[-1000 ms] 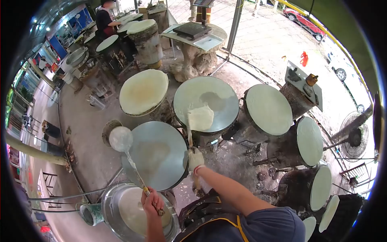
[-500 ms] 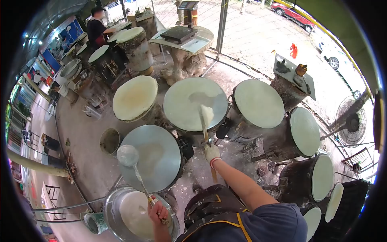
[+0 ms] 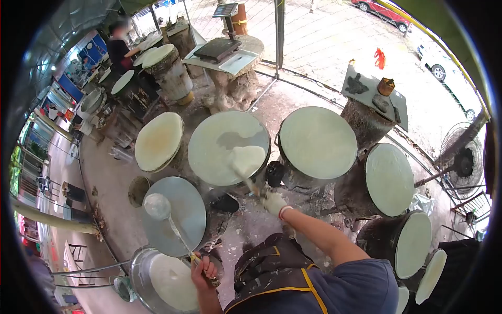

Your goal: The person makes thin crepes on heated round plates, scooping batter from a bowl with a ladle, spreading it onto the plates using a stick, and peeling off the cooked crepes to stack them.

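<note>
My left hand (image 3: 205, 271) is closed round the handle of a ladle (image 3: 157, 206), whose round bowl hangs over the left edge of a bare grey griddle (image 3: 175, 220). Gloved, my right hand (image 3: 273, 202) grips a wooden spreader. Its pale, batter-coated blade (image 3: 248, 161) lies over the griddle in front of me (image 3: 228, 137), where pale batter surrounds a darker bare patch. Below my left hand is a metal basin (image 3: 140, 269) with pale batter (image 3: 172, 280) in it.
More batter-covered griddles (image 3: 318, 142) on drums curve round to the right, and one with a browned centre (image 3: 159, 141) stands left. A stone table (image 3: 251, 47) holds a scale. A fan (image 3: 463, 161) stands right. A person (image 3: 119, 49) works far back left.
The spreader has swung over the batter and its blade now lies broad side up, its handle slanting to the right. The view has shifted, so the griddles sit further left. The ladle stays over the grey griddle.
</note>
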A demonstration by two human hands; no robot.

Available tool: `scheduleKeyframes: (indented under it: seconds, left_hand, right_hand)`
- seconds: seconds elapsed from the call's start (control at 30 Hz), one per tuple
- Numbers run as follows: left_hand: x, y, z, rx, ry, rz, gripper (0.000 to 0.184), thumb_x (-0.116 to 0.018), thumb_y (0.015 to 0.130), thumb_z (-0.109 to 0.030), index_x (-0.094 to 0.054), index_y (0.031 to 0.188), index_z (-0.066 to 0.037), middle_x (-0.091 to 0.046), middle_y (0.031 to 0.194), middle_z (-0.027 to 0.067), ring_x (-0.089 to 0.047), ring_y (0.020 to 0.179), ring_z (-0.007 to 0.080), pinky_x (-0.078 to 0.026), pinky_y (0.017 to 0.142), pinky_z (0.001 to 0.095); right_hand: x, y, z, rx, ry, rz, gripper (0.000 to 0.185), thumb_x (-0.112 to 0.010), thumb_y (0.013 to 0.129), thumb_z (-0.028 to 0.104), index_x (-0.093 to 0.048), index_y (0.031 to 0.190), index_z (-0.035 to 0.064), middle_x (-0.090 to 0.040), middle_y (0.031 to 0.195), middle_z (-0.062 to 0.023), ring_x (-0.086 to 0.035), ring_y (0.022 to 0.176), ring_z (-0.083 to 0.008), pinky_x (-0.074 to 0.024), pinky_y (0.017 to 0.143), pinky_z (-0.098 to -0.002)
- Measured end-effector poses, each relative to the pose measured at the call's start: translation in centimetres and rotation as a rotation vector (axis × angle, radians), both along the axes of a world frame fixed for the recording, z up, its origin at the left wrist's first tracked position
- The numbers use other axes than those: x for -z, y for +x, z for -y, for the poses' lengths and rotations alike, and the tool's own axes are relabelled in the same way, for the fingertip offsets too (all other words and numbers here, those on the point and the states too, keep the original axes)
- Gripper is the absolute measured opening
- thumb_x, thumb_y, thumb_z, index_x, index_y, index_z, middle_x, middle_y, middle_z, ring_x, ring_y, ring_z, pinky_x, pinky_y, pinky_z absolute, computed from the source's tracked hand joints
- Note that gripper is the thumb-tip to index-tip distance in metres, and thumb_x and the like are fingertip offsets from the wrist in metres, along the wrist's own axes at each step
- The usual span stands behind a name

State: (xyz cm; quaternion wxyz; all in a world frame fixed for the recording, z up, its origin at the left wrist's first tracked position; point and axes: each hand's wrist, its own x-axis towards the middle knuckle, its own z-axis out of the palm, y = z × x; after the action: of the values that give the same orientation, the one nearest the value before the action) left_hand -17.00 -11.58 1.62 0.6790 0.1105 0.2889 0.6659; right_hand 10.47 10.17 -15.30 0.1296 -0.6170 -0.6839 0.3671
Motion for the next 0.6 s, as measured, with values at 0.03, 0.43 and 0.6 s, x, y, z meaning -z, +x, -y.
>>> scheduleKeyframes:
  seconds: [0.03,0.43,0.6]
  left_hand:
    - [-0.4,1.7,-0.5,-0.017,-0.015,-0.005,0.025,-0.05,0.089,-0.013,-0.043,0.113,-0.01,-0.036,0.067,0.0015,-0.036,0.046,0.009,-0.036,0.043,0.0241]
    - [-2.5,10.4,-4.7,-0.058,-0.13,-0.09,0.026,-0.055,0.084,-0.008,-0.043,0.107,-0.007,-0.043,0.079,0.0049,-0.041,0.056,0.0116,-0.036,0.044,0.0238]
    - [-1.9,10.0,-5.1,-0.068,-0.165,-0.017,0.025,-0.053,0.084,-0.007,-0.044,0.107,-0.006,-0.043,0.081,0.0055,-0.04,0.056,0.0122,-0.036,0.044,0.0239]
  right_hand:
    - [1.5,1.8,0.3,-0.186,0.108,-0.053,0.035,-0.044,0.088,0.03,-0.057,0.097,-0.0009,-0.059,0.096,-0.0277,-0.057,0.091,-0.0417,-0.0454,0.079,-0.0474]
    - [-2.9,7.7,-2.6,-0.367,0.044,-0.145,0.031,-0.043,0.088,0.03,-0.055,0.103,0.0059,-0.062,0.091,-0.0222,-0.059,0.086,-0.0393,-0.0451,0.078,-0.0468]
    - [-3.0,8.2,-10.4,0.13,0.069,-0.006,0.035,-0.043,0.088,0.033,-0.053,0.109,0.0074,-0.062,0.088,-0.0227,-0.06,0.084,-0.0395,-0.0463,0.076,-0.0479]
